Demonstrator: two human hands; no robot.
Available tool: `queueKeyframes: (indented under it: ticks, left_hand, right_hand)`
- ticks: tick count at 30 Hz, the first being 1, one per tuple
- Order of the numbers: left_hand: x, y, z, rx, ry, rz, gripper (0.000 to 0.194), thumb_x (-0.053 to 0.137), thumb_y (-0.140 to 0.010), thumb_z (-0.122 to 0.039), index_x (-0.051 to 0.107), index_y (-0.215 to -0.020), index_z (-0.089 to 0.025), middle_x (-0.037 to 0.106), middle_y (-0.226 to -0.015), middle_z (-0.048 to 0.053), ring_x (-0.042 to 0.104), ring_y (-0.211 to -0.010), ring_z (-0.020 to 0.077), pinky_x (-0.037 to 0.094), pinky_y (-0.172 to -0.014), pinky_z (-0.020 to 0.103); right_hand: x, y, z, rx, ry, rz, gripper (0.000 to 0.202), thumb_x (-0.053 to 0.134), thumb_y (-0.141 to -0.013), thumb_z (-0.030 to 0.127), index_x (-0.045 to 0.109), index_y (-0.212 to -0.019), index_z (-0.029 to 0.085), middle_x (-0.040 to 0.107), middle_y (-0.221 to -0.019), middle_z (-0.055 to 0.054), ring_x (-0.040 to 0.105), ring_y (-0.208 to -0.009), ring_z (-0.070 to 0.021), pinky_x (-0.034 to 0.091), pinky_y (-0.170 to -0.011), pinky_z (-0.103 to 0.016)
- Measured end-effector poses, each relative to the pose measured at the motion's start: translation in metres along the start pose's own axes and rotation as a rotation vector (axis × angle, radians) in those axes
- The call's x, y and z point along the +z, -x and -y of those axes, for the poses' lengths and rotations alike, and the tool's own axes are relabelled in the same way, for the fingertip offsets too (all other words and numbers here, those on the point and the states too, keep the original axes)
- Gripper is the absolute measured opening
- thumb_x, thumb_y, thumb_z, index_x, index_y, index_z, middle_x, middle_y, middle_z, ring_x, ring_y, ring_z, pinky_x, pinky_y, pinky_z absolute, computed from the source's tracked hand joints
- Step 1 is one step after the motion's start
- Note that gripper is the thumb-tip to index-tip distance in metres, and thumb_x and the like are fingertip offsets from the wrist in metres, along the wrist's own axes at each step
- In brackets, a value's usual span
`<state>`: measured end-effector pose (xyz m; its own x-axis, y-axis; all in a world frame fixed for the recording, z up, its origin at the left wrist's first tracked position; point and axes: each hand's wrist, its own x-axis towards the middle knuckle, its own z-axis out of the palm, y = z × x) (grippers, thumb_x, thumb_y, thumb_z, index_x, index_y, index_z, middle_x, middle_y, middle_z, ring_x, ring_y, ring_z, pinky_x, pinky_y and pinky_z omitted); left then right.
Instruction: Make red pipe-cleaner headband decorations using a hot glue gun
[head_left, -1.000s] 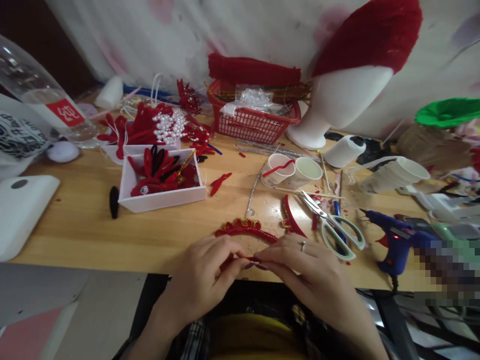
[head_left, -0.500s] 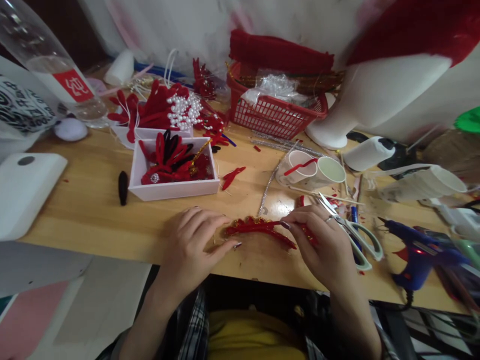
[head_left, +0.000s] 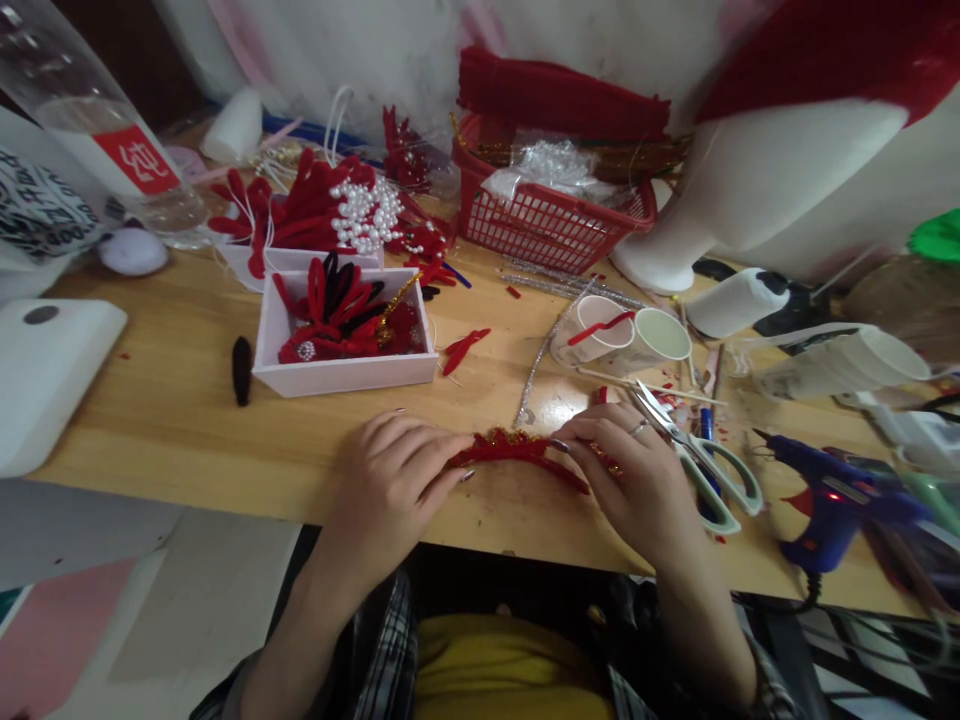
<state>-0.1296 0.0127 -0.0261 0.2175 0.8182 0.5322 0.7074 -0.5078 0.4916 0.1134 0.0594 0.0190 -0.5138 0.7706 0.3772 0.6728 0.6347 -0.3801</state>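
Observation:
Between my hands, just above the near part of the table, is a curved strip of red fuzzy pipe cleaner with gold tinsel (head_left: 510, 447) along its upper edge. My left hand (head_left: 401, 470) pinches its left end between thumb and fingers. My right hand (head_left: 630, 470) is closed on its right part; a loose red end pokes out below those fingers. Right beside my right hand lie scissors (head_left: 720, 475) with pale green handles, blades half under the fingers. Beyond the strip, a small red fuzzy piece (head_left: 466, 350) rests on the wood.
A white box (head_left: 349, 377) of red and black fuzzy loops stands behind my left hand. Paper cups (head_left: 660, 337) stand beyond my right hand, and a blue glue gun (head_left: 825, 495) with a lit red light lies at right. A red basket (head_left: 547, 225) is at the back.
My left thumb and fingers have closed on the strip's left end, where they were apart before. My right hand has shifted slightly left along it.

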Motion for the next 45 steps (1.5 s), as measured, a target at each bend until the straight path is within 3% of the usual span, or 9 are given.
queueKeyframes:
  ticks: [7, 24, 30, 38, 45]
  left_hand:
    - [-0.001, 0.001, 0.000, -0.029, -0.007, 0.074, 0.019, 0.063, -0.092, -0.013, 0.069, -0.107, -0.023, 0.073, -0.098, 0.001, 0.061, -0.093, 0.0210, 0.044, -0.095, 0.045]
    - [0.001, 0.003, 0.001, -0.033, -0.010, 0.047, 0.012, 0.064, -0.092, -0.015, 0.070, -0.097, -0.024, 0.073, -0.096, 0.000, 0.062, -0.091, 0.0196, 0.043, -0.099, 0.048]
    - [0.000, 0.003, 0.002, -0.025, 0.009, 0.054, 0.013, 0.064, -0.091, -0.011, 0.068, -0.097, -0.022, 0.072, -0.093, 0.000, 0.062, -0.090, 0.0192, 0.044, -0.099, 0.048]
    - [-0.001, 0.002, 0.003, -0.003, -0.022, 0.047, 0.015, 0.063, -0.091, -0.010, 0.067, -0.099, -0.022, 0.073, -0.093, 0.000, 0.062, -0.089, 0.0190, 0.044, -0.099, 0.049]
    - [0.000, 0.002, 0.003, 0.014, -0.021, 0.048, 0.018, 0.064, -0.090, -0.009, 0.067, -0.102, -0.021, 0.072, -0.093, 0.001, 0.062, -0.089, 0.0203, 0.046, -0.096, 0.049]
  right_hand:
    - [0.002, -0.002, -0.003, -0.020, -0.003, 0.006, 0.014, 0.055, -0.095, 0.012, 0.067, -0.092, 0.019, 0.066, -0.089, -0.006, 0.063, -0.086, -0.0196, 0.050, -0.075, -0.033]
    - [-0.002, 0.002, 0.001, -0.033, 0.028, 0.055, 0.019, 0.051, -0.097, 0.014, 0.069, -0.092, 0.019, 0.068, -0.085, -0.007, 0.064, -0.080, -0.0196, 0.051, -0.070, -0.034]
    - [-0.008, 0.013, 0.001, 0.021, 0.035, 0.068, 0.016, 0.053, -0.097, 0.016, 0.065, -0.106, 0.018, 0.070, -0.092, -0.008, 0.067, -0.085, -0.0207, 0.054, -0.072, -0.034]
    - [-0.012, 0.021, -0.005, 0.114, 0.096, 0.133, 0.016, 0.053, -0.097, 0.022, 0.067, -0.105, 0.020, 0.071, -0.091, -0.008, 0.070, -0.081, -0.0213, 0.055, -0.069, -0.033]
    - [-0.011, 0.020, -0.009, 0.116, 0.058, 0.068, 0.013, 0.057, -0.096, 0.021, 0.069, -0.101, 0.022, 0.067, -0.099, -0.009, 0.069, -0.092, -0.0221, 0.055, -0.077, -0.035]
